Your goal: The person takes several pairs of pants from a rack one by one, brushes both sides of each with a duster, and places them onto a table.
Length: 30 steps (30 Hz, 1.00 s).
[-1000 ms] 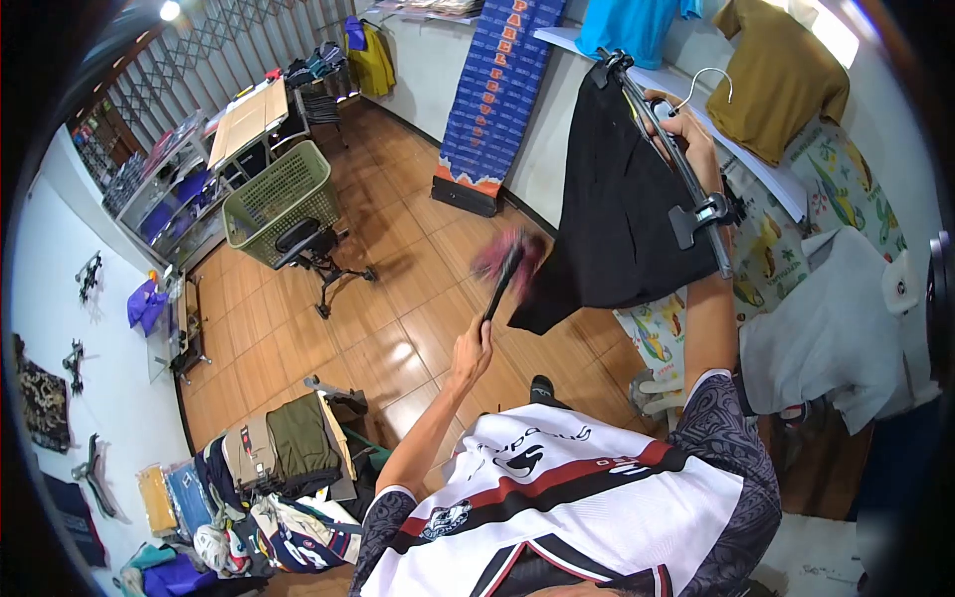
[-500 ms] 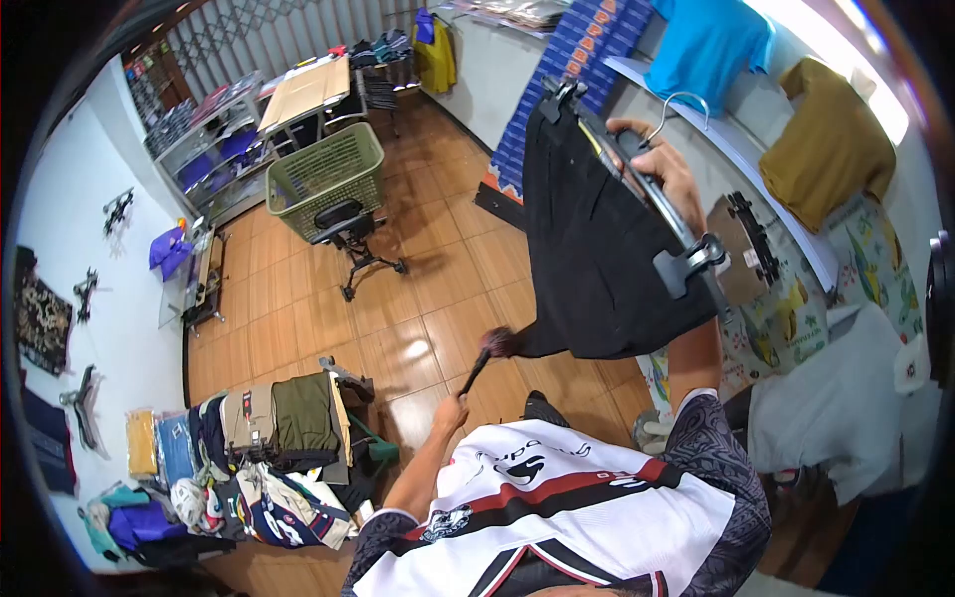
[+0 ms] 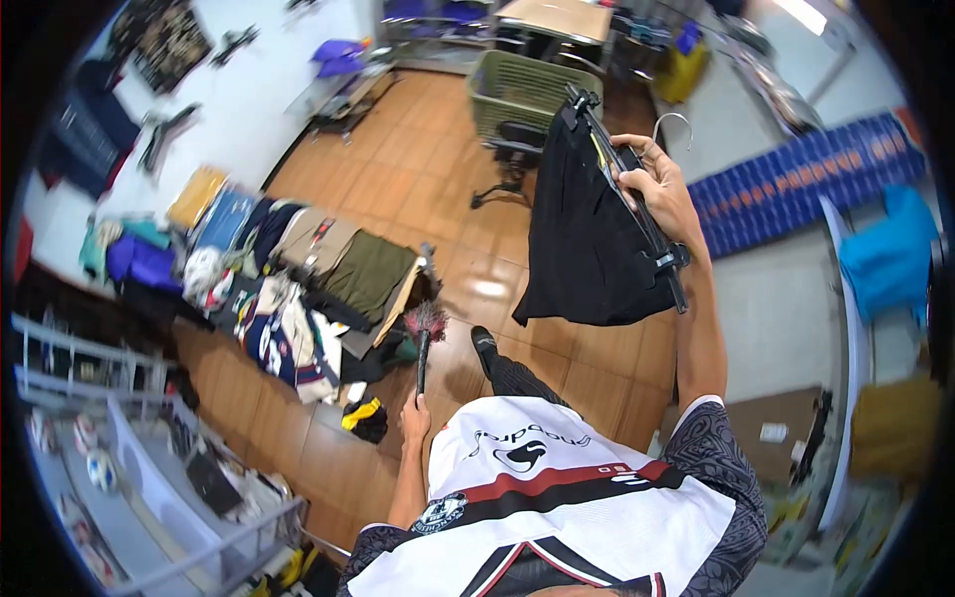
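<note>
My right hand (image 3: 655,189), raised, grips the bar of a clip hanger (image 3: 642,224) whose wire hook sticks up past my fingers. A black garment (image 3: 587,239) hangs from the hanger's clips; it looks like shorts or trousers, but the legs cannot be told apart. Lower and to the left, my left hand (image 3: 415,416) is closed around the dark handle of a duster (image 3: 426,323) with a reddish, fluffy head. That head points up and away from me, apart from the black garment and close to the folded clothes on the left.
Folded clothes (image 3: 368,274) and loose garments lie in a pile on the left. A green basket (image 3: 517,90) rests on a wheeled chair ahead. At lower left is a rack (image 3: 149,488) with balls. A blue patterned panel (image 3: 796,179) and wall displays are on the right.
My view and body have turned to the left. The duster has moved away from the black garment's lower edge. Both hands keep their hold, with the garment still raised.
</note>
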Each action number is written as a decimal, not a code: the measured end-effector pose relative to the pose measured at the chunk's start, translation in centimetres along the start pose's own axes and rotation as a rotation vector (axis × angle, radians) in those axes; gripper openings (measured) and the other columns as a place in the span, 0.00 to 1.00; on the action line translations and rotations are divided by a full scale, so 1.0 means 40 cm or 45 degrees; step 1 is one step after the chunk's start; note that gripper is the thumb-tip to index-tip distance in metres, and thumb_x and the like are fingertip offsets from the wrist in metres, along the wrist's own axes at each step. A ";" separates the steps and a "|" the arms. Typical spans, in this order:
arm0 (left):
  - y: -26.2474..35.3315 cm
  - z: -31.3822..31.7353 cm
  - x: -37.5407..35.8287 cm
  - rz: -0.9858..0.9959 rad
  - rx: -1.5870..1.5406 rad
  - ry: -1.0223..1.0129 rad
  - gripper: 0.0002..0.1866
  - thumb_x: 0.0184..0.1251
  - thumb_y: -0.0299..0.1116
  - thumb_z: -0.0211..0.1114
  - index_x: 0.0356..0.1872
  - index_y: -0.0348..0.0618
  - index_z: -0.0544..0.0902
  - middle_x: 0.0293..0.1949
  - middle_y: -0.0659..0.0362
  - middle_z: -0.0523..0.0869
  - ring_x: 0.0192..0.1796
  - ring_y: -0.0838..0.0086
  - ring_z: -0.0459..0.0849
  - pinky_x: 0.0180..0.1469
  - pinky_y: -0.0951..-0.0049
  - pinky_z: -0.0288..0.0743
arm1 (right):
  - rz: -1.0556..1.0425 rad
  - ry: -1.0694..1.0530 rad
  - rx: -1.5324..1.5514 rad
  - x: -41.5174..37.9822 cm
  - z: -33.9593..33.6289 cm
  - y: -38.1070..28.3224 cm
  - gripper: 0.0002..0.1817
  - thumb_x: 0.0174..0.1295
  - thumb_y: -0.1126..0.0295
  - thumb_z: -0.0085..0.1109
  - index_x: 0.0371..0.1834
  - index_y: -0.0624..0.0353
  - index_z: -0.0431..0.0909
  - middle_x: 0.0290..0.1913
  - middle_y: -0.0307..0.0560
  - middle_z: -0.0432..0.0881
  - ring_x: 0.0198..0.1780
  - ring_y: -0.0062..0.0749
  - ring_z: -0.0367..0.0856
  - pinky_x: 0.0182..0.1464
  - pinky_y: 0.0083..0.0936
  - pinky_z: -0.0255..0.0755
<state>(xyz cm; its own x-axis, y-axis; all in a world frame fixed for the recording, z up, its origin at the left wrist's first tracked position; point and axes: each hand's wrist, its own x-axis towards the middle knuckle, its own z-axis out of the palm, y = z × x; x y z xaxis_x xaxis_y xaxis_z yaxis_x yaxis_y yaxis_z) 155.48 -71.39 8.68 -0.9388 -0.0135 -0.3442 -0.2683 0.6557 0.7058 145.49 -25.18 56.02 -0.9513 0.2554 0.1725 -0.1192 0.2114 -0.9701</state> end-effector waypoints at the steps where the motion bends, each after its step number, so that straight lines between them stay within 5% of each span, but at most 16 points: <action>1: -0.001 -0.016 -0.023 -0.044 -0.035 0.034 0.22 0.79 0.43 0.54 0.64 0.41 0.80 0.53 0.35 0.85 0.59 0.37 0.82 0.61 0.48 0.74 | -0.012 -0.073 0.015 0.048 0.023 0.024 0.22 0.65 0.82 0.56 0.63 0.63 0.75 0.37 0.35 0.80 0.27 0.10 0.73 0.30 0.12 0.67; 9: 0.025 -0.087 -0.079 -0.104 -0.208 0.597 0.20 0.80 0.38 0.55 0.63 0.38 0.80 0.44 0.38 0.88 0.48 0.44 0.87 0.52 0.54 0.78 | -0.194 -0.458 -0.082 0.449 0.265 0.208 0.21 0.64 0.79 0.60 0.62 0.59 0.77 0.36 0.32 0.78 0.33 0.10 0.72 0.35 0.15 0.68; 11: 0.100 -0.133 -0.074 -0.240 -0.271 0.653 0.19 0.80 0.38 0.55 0.62 0.37 0.81 0.38 0.42 0.87 0.40 0.54 0.88 0.46 0.57 0.78 | -0.203 -0.548 -0.133 0.553 0.314 0.271 0.21 0.64 0.78 0.61 0.61 0.60 0.78 0.33 0.30 0.73 0.32 0.13 0.68 0.36 0.17 0.65; 16: 0.097 -0.167 0.026 -0.385 -0.362 0.781 0.19 0.80 0.37 0.56 0.62 0.35 0.80 0.37 0.43 0.87 0.39 0.55 0.87 0.46 0.58 0.78 | -0.254 -0.717 -0.175 0.725 0.512 0.326 0.20 0.64 0.77 0.60 0.60 0.59 0.77 0.33 0.33 0.74 0.33 0.15 0.69 0.35 0.20 0.66; 20: 0.106 -0.162 0.086 -0.452 -0.405 0.875 0.20 0.80 0.38 0.56 0.62 0.34 0.80 0.45 0.40 0.88 0.48 0.51 0.87 0.54 0.58 0.77 | -0.358 -0.801 -0.285 0.843 0.669 0.432 0.21 0.64 0.74 0.60 0.61 0.54 0.77 0.42 0.48 0.81 0.39 0.32 0.81 0.46 0.32 0.77; 24: 0.140 -0.143 0.116 -0.565 -0.456 0.941 0.20 0.80 0.38 0.55 0.62 0.33 0.80 0.53 0.38 0.87 0.57 0.49 0.85 0.61 0.59 0.75 | -0.442 -0.855 -0.443 0.878 0.842 0.533 0.19 0.62 0.75 0.58 0.58 0.56 0.76 0.35 0.55 0.82 0.33 0.41 0.81 0.40 0.35 0.76; 30: 0.159 -0.073 0.101 -0.721 -0.524 1.031 0.20 0.81 0.37 0.55 0.61 0.33 0.81 0.51 0.40 0.88 0.53 0.50 0.86 0.58 0.58 0.76 | -0.339 -1.019 -0.448 0.822 1.118 0.831 0.19 0.59 0.78 0.60 0.55 0.57 0.74 0.38 0.63 0.84 0.43 0.63 0.84 0.45 0.49 0.76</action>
<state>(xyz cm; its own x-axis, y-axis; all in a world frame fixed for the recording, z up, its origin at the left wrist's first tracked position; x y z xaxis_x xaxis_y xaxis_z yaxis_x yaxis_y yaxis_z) 149.34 -69.49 13.61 -0.4779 -0.8324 -0.2806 -0.6204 0.0937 0.7786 97.54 -51.94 21.82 -0.8332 -0.5462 0.0861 -0.3946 0.4782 -0.7846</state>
